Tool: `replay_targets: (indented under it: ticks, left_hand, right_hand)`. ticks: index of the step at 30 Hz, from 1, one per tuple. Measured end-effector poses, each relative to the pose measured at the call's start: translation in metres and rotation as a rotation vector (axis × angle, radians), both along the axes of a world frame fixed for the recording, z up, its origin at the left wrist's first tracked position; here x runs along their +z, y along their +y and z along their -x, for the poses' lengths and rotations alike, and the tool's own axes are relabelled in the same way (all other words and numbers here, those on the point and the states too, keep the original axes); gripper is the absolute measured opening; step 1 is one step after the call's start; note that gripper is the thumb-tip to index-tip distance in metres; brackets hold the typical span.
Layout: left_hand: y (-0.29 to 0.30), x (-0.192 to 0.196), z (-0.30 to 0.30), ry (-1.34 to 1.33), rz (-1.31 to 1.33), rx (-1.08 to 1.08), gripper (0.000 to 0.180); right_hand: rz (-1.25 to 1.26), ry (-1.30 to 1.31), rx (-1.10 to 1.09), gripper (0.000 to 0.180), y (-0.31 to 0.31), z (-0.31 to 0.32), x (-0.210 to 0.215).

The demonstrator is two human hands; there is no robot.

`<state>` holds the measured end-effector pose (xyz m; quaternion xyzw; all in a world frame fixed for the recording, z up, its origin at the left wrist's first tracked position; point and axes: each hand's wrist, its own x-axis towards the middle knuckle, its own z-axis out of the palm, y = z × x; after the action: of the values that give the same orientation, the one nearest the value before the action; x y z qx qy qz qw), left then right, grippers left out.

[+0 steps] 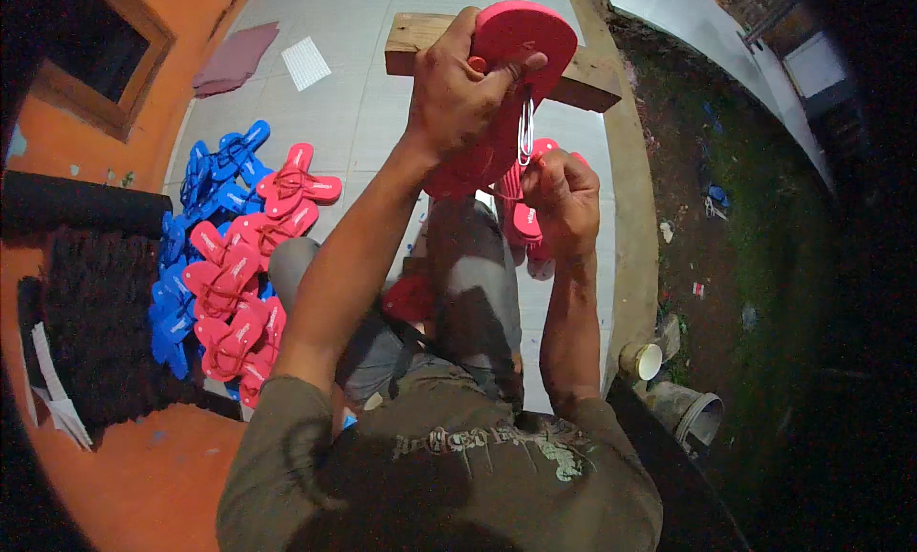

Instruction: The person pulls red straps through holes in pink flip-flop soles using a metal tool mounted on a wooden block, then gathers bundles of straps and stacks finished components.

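My left hand (463,84) is closed around a red flip-flop sole (530,36), its thumb pressed on the upper face. The sole is held up and tilted, its rounded end away from me. A shiny looped wire (525,132) hangs from the sole, reaching down towards my other hand. My right hand (565,194) is pinched beside the wire's lower end. A thin red strap (508,196) runs into its fingertips, which partly hide it.
A wooden beam (411,36) lies behind the raised sole. To the left are piles of red flip-flops (229,275) and blue flip-flops (224,170). More red ones (526,222) lie beyond my right wrist. A pale bucket (702,416) stands by the dirt strip.
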<state>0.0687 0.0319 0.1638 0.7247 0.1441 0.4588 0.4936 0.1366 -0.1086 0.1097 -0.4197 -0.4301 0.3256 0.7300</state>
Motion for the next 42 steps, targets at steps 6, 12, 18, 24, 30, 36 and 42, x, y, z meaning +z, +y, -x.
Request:
replay_targets:
  ticks: [6,12,18,24,30,36,42]
  left_hand:
    - [-0.002,-0.001,-0.002,-0.022,-0.085,0.040,0.030]
    - [-0.002,-0.001,-0.002,-0.015,-0.077,0.043,0.032]
    - [-0.001,-0.001,0.000,0.041,-0.050,0.074,0.033]
    - [-0.003,-0.002,0.000,0.004,-0.054,0.047,0.035]
    - [-0.002,-0.003,0.001,0.036,-0.050,0.032,0.034]
    - [0.000,-0.005,0.000,-0.021,-0.067,0.031,0.034]
    - [-0.012,0.003,0.012,-0.055,0.227,-0.192,0.030]
  right_hand:
    - [-0.068,0.044,0.045,0.029,0.003,-0.003,-0.009]
    - [0.191,-0.044,0.069,0.029,0.005,-0.004,-0.031]
    - [-0.155,0.075,-0.023,0.030,0.009,0.002,-0.015]
    - [-0.161,0.082,0.002,0.035,0.015,0.004,-0.025]
    - [-0.200,0.163,0.073,0.032,0.020,0.007,-0.030]
    - [0.087,0.363,0.167,0.027,0.011,0.005,0.007]
    - [0.315,0.315,0.259,0.031,-0.004,-0.012,0.024]
